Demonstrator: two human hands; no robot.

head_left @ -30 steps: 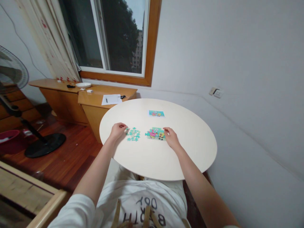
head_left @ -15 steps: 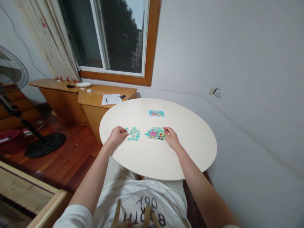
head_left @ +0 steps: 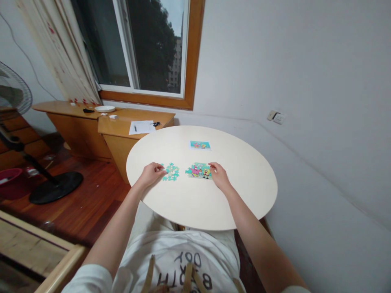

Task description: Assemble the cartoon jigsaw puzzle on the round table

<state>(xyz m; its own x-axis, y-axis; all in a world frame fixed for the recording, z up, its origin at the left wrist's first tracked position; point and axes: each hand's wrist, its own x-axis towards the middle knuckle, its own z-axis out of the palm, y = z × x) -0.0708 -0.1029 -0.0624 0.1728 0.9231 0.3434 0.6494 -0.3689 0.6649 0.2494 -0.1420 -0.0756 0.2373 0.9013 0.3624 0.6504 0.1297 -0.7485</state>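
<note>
A partly joined cartoon jigsaw (head_left: pixel 198 171) lies near the middle of the round cream table (head_left: pixel 201 203). To its left sits a loose heap of teal puzzle pieces (head_left: pixel 172 171). My left hand (head_left: pixel 150 174) rests at the heap's left edge, fingers pinched on a puzzle piece. Touching the right edge of the joined jigsaw is my right hand (head_left: pixel 218 175), with its fingers curled and resting on the table. Farther back lies a small reference picture (head_left: pixel 200 145).
Wooden cabinets (head_left: pixel 122 134) stand behind the table on the left, with a sheet of paper (head_left: pixel 141 127) and a white plate (head_left: pixel 104 108) on them. A standing fan (head_left: pixel 36 162) is on the wooden floor at left. The wall runs close along the right.
My left hand slid slightly down and left along the heap's edge and closed its fingertips on a piece. My right hand stays at the jigsaw. The view shifted a little.
</note>
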